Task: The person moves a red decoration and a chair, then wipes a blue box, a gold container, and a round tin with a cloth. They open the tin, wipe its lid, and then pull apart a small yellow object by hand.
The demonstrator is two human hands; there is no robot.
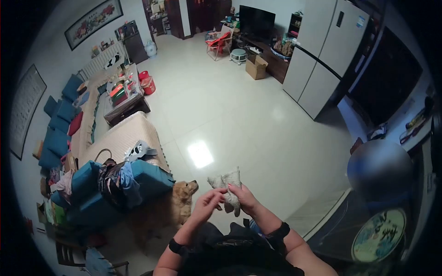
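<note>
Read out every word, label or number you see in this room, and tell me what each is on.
None can be read outright.
Framed wall panel: seemingly rows of writing, too small.
Round disc: dark characters, blurred.
Fridge: door stickers, too small.
Soft toy in left hand and right hand: no writing shows.

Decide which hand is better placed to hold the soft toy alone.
Right, probably. The right hand wraps around the soft toy from the side, while the left hand seems only to pinch its lower part with fingertips.
</note>
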